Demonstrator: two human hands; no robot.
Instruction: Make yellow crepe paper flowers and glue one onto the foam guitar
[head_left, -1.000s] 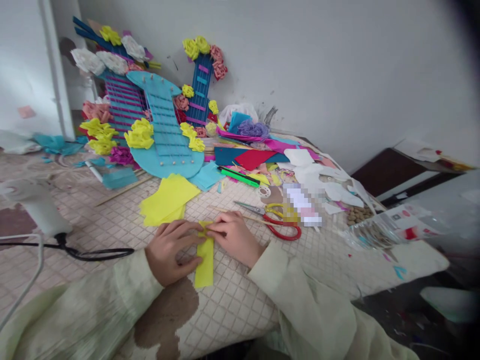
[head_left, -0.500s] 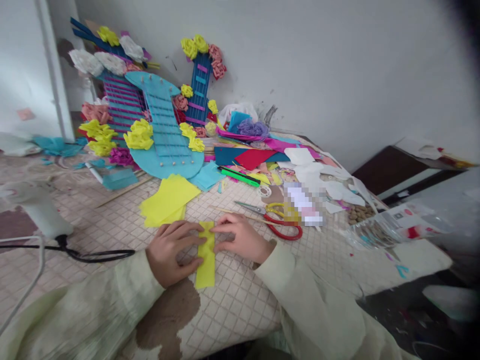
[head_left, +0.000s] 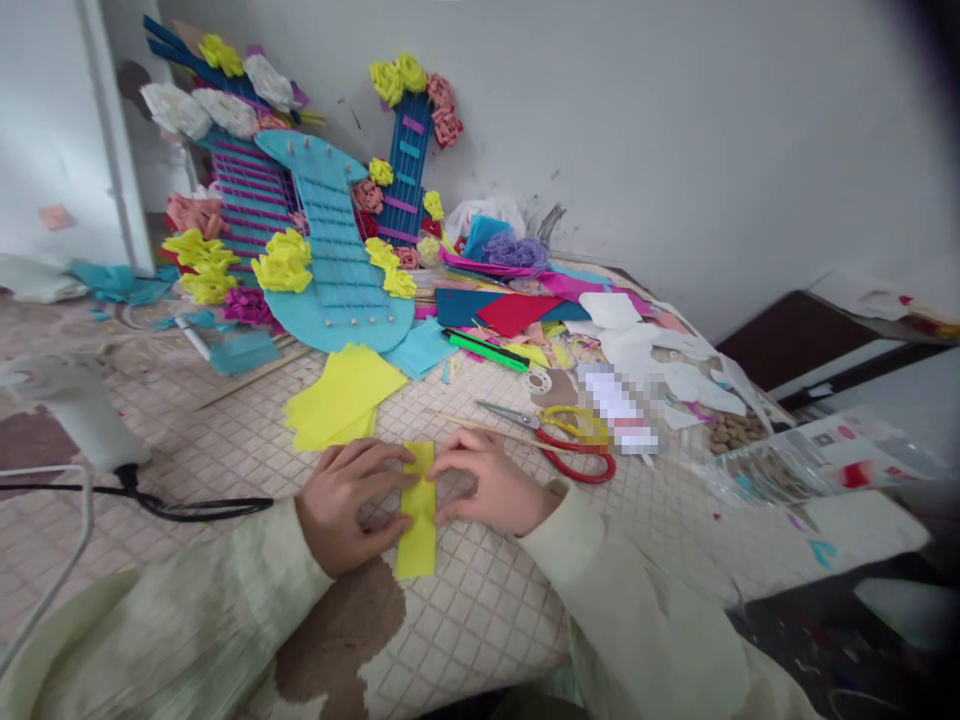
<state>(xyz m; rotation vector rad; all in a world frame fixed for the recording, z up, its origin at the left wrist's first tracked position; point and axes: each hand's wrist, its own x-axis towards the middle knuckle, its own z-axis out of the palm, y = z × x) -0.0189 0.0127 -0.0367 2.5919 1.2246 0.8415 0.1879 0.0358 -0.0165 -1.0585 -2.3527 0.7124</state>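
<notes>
A narrow strip of yellow crepe paper (head_left: 417, 545) lies lengthwise on the tabletop in front of me. My left hand (head_left: 356, 505) has its thumb and fingertips on the strip's left edge, the fingers curved. From the other side, my right hand (head_left: 491, 480) pinches at the right edge with thumb and forefinger. Just beyond my left hand rests a stack of yellow crepe paper sheets (head_left: 341, 395). Red-handled scissors (head_left: 577, 462) and a thin wooden stick (head_left: 487, 430) are to the right of my right hand.
A white glue gun (head_left: 90, 410) with its cord stands at the left. Guitar-shaped crafts with paper flowers, including a light blue one (head_left: 337, 290), lean at the back. A green utility knife (head_left: 487, 350), paper scraps and a clear plastic bag (head_left: 817, 455) are to the right.
The view has shifted slightly, so everything appears a little to the right. Both hands stay at the yellow strip; the right thumb and forefinger look slightly more rounded.
</notes>
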